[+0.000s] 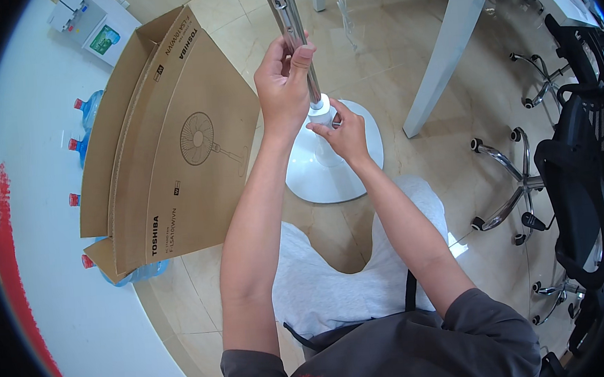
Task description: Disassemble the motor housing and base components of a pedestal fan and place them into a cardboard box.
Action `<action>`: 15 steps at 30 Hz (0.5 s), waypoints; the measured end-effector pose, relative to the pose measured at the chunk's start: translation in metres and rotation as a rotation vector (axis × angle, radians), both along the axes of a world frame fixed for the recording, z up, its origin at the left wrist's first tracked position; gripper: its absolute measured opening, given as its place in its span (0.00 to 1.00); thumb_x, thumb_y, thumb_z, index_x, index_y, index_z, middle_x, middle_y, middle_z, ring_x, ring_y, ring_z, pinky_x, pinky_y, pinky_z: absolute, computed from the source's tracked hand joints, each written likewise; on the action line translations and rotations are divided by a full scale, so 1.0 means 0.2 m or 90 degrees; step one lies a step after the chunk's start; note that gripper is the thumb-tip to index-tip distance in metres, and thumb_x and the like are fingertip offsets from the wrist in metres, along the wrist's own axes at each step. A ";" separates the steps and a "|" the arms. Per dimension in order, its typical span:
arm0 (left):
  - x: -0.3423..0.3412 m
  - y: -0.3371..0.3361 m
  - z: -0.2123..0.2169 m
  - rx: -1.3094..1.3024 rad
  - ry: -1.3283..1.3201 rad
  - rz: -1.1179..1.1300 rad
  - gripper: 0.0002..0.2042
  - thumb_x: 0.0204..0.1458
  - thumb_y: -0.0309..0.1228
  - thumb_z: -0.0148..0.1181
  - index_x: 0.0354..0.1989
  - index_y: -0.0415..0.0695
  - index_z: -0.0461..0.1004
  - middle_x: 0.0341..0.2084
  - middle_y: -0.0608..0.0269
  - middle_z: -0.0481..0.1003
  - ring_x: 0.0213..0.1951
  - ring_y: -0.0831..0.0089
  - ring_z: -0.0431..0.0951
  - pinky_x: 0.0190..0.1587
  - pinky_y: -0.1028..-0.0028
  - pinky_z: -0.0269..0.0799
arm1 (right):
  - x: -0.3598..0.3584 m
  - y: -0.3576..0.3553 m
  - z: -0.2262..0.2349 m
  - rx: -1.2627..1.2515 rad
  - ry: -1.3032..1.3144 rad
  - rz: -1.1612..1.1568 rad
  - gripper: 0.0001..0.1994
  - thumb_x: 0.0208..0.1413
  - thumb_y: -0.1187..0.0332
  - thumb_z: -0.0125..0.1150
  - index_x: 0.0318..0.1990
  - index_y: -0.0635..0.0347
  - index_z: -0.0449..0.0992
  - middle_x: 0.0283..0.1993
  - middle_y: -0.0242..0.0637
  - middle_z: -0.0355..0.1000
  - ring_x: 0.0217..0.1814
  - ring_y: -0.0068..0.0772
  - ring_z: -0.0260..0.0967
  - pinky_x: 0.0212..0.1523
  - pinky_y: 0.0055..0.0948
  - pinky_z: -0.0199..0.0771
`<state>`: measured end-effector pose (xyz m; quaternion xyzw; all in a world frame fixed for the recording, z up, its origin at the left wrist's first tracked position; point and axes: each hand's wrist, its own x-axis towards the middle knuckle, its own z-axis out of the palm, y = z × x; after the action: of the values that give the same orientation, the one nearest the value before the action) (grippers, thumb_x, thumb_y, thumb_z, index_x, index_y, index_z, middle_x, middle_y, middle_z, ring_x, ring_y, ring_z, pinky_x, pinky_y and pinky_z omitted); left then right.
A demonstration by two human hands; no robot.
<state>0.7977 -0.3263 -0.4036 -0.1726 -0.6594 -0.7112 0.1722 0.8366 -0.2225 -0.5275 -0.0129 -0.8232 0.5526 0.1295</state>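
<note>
A shiny metal pole stands upright on a round white fan base that rests on the tiled floor. My left hand is wrapped around the pole near its middle. My right hand grips the white collar where the pole meets the base, fingers pinched around it. The lower end of the pole is hidden behind my hands. My knees in light trousers are just below the base.
A large brown cardboard box with a fan drawing stands to the left against the wall, with water bottles behind it. A white table leg and black office chairs on chrome wheeled bases stand to the right.
</note>
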 end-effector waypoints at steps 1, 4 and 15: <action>0.00 0.00 -0.02 -0.001 -0.012 0.009 0.19 0.59 0.43 0.61 0.46 0.37 0.74 0.36 0.65 0.76 0.42 0.77 0.76 0.50 0.74 0.70 | 0.00 0.00 0.01 0.001 0.001 0.002 0.32 0.36 0.59 0.80 0.51 0.63 0.76 0.35 0.47 0.79 0.31 0.42 0.78 0.35 0.34 0.76; 0.02 -0.02 -0.09 -0.037 -0.035 0.015 0.20 0.59 0.44 0.61 0.48 0.37 0.74 0.37 0.64 0.77 0.42 0.78 0.75 0.49 0.74 0.70 | 0.01 0.00 0.02 -0.001 0.003 0.005 0.33 0.36 0.59 0.80 0.51 0.64 0.76 0.32 0.46 0.79 0.29 0.42 0.77 0.34 0.34 0.76; 0.00 -0.05 -0.19 -0.086 -0.028 0.037 0.21 0.57 0.44 0.63 0.47 0.38 0.77 0.36 0.65 0.79 0.38 0.79 0.75 0.43 0.76 0.71 | 0.05 -0.05 -0.11 -0.061 -0.021 -0.032 0.30 0.46 0.64 0.74 0.57 0.64 0.71 0.24 0.37 0.71 0.26 0.29 0.72 0.29 0.29 0.71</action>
<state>0.7971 -0.3358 -0.4418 -0.1488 -0.7141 -0.6636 0.1659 0.8464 -0.2319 -0.5493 -0.0488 -0.7973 0.5876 0.1293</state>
